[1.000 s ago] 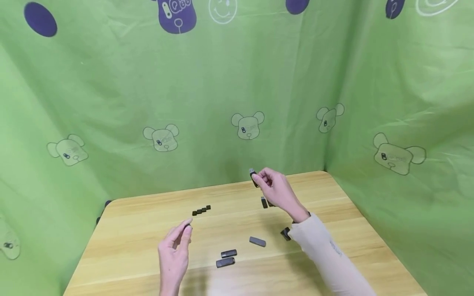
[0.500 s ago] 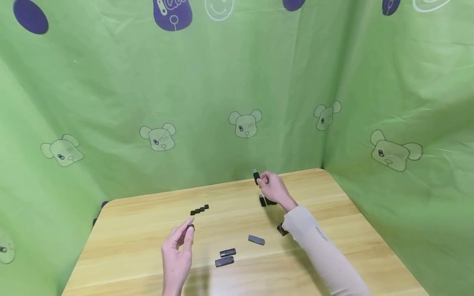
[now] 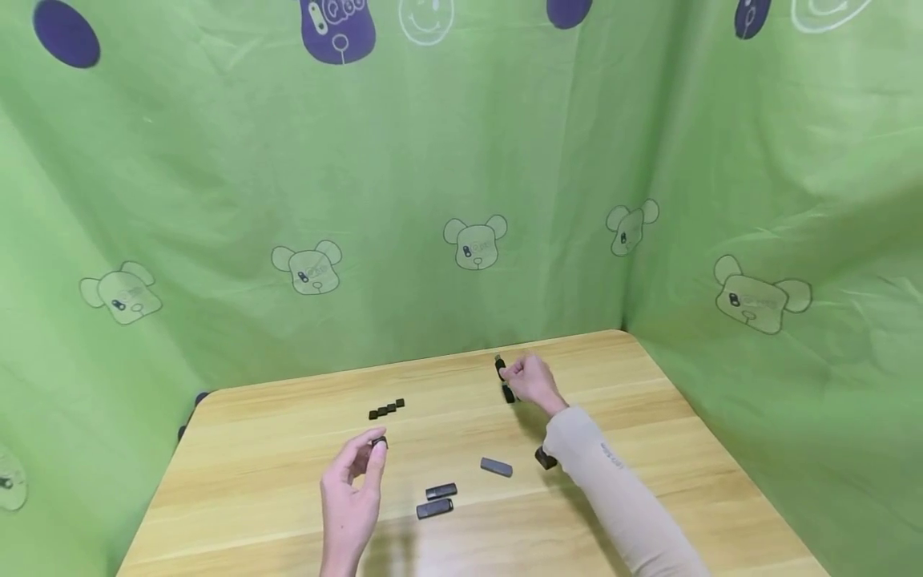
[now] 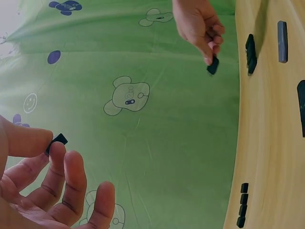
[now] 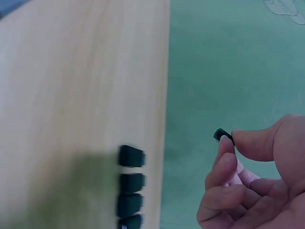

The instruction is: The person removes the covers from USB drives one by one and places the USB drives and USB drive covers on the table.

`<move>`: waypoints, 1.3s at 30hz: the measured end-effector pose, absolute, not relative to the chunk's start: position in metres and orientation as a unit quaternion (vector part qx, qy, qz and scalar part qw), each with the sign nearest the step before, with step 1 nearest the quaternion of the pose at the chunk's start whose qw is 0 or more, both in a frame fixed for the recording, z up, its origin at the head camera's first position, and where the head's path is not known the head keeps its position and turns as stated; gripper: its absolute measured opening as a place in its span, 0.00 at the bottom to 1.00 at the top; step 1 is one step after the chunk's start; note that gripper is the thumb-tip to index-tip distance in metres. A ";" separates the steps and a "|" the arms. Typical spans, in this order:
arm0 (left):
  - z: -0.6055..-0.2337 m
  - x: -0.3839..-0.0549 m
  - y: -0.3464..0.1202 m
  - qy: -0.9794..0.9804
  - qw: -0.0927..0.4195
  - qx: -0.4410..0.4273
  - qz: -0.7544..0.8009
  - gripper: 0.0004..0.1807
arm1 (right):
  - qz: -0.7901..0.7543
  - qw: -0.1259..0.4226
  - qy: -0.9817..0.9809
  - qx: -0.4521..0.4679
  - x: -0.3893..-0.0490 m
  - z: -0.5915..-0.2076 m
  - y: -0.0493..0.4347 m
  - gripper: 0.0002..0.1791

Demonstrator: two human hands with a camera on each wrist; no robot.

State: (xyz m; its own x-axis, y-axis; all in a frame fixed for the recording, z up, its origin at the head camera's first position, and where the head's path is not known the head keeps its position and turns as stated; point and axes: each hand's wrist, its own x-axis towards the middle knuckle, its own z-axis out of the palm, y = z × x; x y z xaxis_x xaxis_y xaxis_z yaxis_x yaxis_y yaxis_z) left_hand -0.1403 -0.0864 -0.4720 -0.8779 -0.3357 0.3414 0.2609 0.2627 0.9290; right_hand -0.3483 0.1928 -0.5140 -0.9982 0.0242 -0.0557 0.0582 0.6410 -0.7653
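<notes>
My left hand (image 3: 351, 497) pinches a small black cap (image 4: 60, 139) between thumb and fingertip, held up over the table. Farther back, my right hand (image 3: 534, 383) pinches a black USB flash drive (image 3: 500, 366) by its lower end, its metal plug pointing away. In the head view this drive overlaps the top of a row of black flash drives (image 3: 508, 393), which the hand partly hides. The right wrist view shows that row of several drives (image 5: 131, 182) side by side near the table's far edge, beside the right hand (image 5: 248, 186).
Several small black caps (image 3: 387, 410) lie in a slanted row at the back left of the wooden table (image 3: 274, 473). A grey flash drive (image 3: 497, 467) and two dark ones (image 3: 435, 509) lie nearer. A black object (image 3: 546, 457) shows beside the right sleeve. Green curtains (image 3: 404, 304) enclose the table.
My right hand first tilts the flash drive, then lowers it toward the row of drives. My left hand shifts slightly right, still pinching the cap.
</notes>
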 end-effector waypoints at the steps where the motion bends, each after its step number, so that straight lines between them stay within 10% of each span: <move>1: -0.472 -0.140 -0.086 -0.756 0.245 0.026 -0.607 0.09 | -0.423 0.027 0.905 0.030 -0.348 -0.517 0.192 0.20; 25: -0.474 -0.141 -0.081 -0.761 0.212 0.046 -0.611 0.08 | -0.412 0.042 0.907 0.079 -0.350 -0.558 0.176 0.29; 39: -0.474 -0.142 -0.080 -0.772 0.207 0.046 -0.599 0.08 | -0.355 0.057 0.926 0.113 -0.353 -0.564 0.176 0.17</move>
State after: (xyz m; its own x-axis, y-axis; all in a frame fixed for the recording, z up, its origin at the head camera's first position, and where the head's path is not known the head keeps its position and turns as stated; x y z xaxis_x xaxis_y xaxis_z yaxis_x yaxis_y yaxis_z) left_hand -0.1424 -0.0796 -0.4745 -0.9104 -0.3191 0.2634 0.1760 0.2775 0.9445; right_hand -0.3528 0.1755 -0.5640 -0.9679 0.1694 -0.1856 0.2500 0.7221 -0.6451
